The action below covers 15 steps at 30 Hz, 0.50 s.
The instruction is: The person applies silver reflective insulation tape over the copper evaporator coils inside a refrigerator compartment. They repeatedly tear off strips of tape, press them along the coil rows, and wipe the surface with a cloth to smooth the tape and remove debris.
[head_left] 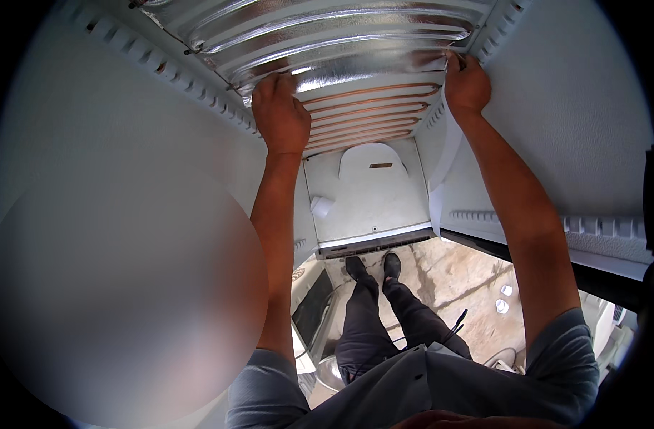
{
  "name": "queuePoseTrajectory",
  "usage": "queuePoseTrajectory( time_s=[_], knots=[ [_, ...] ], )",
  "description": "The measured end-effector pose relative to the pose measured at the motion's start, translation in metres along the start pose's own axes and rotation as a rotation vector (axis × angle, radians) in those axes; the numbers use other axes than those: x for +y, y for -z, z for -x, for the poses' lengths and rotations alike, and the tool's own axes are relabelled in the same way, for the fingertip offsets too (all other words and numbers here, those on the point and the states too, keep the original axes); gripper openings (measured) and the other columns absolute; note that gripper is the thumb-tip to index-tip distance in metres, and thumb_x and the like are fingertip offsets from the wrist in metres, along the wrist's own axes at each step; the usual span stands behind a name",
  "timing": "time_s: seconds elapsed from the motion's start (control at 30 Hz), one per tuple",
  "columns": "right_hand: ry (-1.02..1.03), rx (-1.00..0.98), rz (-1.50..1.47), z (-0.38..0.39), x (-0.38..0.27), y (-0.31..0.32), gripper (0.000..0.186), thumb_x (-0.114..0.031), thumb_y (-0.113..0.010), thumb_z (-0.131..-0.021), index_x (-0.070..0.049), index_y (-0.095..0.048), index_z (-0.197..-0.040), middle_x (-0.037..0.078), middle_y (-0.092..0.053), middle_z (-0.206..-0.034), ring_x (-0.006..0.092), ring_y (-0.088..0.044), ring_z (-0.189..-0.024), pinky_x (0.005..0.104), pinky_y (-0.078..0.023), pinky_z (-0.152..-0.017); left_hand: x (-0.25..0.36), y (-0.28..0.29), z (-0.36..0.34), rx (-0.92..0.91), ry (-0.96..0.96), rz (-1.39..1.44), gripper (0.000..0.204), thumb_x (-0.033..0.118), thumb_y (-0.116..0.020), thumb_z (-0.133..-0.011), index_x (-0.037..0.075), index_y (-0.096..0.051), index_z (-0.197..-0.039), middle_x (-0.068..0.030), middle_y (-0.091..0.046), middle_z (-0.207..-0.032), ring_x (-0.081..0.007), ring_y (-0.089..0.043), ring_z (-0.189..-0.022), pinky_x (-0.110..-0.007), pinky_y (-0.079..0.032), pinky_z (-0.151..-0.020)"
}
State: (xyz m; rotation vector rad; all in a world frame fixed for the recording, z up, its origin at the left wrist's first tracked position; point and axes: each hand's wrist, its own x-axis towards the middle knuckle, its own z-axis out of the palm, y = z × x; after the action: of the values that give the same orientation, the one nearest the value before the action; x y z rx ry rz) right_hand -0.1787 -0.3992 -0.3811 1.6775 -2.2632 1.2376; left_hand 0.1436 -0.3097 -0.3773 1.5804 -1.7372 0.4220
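Observation:
I stand in front of a white fridge shell [541,136] and reach into it with both arms. A silver foil sheet [327,36] covers the back, with copper tube loops [370,114] showing below its lower edge. My left hand [279,114] presses flat on the foil's lower left edge, fingers closed together. My right hand [466,84] grips the foil's lower right corner against the side wall. Below the tubes lies a white inner panel [370,193] with a rounded raised part.
A large blurred patch covers the lower left. Ribbed rails [198,89] run along both inner side walls. My black shoes [373,266] stand on a stained concrete floor [463,279], with two small white objects [504,297] and a black cable [452,325] nearby.

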Motion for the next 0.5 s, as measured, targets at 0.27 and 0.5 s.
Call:
queuePoseTrajectory(
  time_s=[0.27,0.5],
  knots=[
    [-0.038,-0.034,-0.024,0.0,-0.001,0.0,0.036,-0.045,-0.064,-0.094,-0.01,-0.072,-0.094,0.016,-0.073,-0.087,0.0402,-0.069,-0.081,0.0497,-0.053,-0.072,0.023,-0.025,0.009,-0.092,-0.184,-0.086,0.059,-0.006,-0.058,-0.08,-0.005,-0.051,-0.139,-0.0193,-0.05,-0.136,-0.0385,-0.046,-0.127,-0.049,-0.035,-0.113],
    [-0.038,-0.002,-0.035,-0.001,-0.002,-0.001,0.035,-0.045,-0.064,-0.093,-0.011,-0.072,-0.093,0.016,-0.073,-0.087,0.0405,-0.069,-0.082,0.0502,-0.053,-0.073,0.045,-0.052,0.008,-0.095,-0.32,-0.084,0.066,-0.007,-0.056,-0.081,-0.009,-0.042,-0.146,-0.0215,-0.042,-0.141,-0.0385,-0.04,-0.133,-0.05,-0.032,-0.117]
  ],
)
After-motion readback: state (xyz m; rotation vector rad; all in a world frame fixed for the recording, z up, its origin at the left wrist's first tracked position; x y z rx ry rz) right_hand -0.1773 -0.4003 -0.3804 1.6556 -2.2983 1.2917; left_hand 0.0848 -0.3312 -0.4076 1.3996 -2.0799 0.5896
